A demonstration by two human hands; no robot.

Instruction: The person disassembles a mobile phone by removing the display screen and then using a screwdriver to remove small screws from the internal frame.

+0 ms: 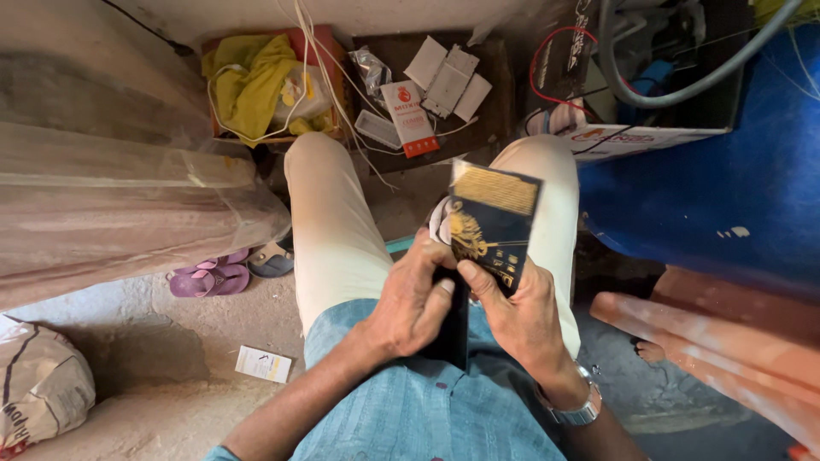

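Trousers, pale and smooth, cover our knees. Above our lap we grip a flat dark cardboard box printed with gold; our right hand pinches its lower edge, our left hand curls around its black underside. Left of the box, purple rubber sandals lie on rough concrete.

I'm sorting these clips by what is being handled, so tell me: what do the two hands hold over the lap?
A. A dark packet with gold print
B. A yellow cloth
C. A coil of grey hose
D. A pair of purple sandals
A: the left hand and the right hand both grip a dark packet with gold print, held above the lap.
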